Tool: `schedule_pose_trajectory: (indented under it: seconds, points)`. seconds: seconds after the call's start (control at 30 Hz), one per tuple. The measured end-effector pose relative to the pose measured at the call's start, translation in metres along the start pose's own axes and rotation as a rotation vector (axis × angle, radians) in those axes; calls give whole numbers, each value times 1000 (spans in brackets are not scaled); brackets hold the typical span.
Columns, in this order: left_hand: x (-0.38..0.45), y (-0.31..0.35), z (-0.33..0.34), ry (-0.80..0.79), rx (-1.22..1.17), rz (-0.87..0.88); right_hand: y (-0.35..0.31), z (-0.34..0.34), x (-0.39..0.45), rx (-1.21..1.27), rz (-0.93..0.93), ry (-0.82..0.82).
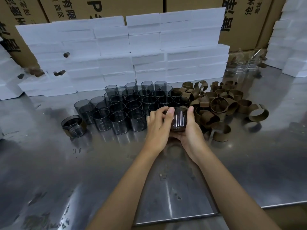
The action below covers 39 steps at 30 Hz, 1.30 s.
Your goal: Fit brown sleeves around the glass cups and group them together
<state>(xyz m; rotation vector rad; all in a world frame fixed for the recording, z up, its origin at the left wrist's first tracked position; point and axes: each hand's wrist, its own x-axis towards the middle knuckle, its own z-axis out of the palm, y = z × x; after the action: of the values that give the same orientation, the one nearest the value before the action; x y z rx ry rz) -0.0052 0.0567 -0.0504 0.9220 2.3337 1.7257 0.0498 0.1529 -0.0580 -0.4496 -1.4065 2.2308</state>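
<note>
Hands cradling one smoked glass cup

Forearms reached in from the near edge over the steel table (66,163), which showed scuffs and small brown crumbs. The left hand (157,127) curled over the rim and left side of a glass cup (178,120), thumb on its front wall. The right hand (191,128) cupped the same glass from the right and beneath, thumb upright against its side. Whether a brown sleeve already sat on this cup could not be told.

Just left of the hands stood a tight block of grey-tinted glass cups (132,103) in rows, upright and touching. One sleeved cup (74,126) stood apart at the block's left, its brown band low around the wall. Right of the hands lay a loose heap of brown sleeves (221,103), some curled open, some as closed rings. Beyond it, clear glasses (240,68) stood near the back. A wall of white foam blocks (132,52) rose behind, with printed cardboard cartons (245,22) behind that.
</note>
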Motion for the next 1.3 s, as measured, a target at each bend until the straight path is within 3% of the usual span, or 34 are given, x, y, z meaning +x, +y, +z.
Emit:
schedule_pose_trajectory:
  seconds: [0.23, 0.37, 0.53, 0.6, 0.83, 1.1, 1.3]
  points:
    - [1, 0, -3, 191, -158, 53, 3, -8, -3, -118, -129, 79]
    - [-2, 6, -3, 333, -285, -8, 0, -1, -7, -184, -158, 101]
    - [-14, 13, 4, 60, -354, -65, 2, -1, -11, -344, -136, -67]
    - [-13, 11, 5, 29, -282, -49, 1, -1, -12, -362, -136, -79]
    - [-12, 10, 3, 95, -93, -24, -1, 3, -17, -506, -136, -5]
    - [-8, 6, 0, 260, -159, 28, 10, -6, -4, -421, -165, 105]
    - [-3, 3, -7, 415, -193, -30, 6, -6, -5, -320, -175, 69]
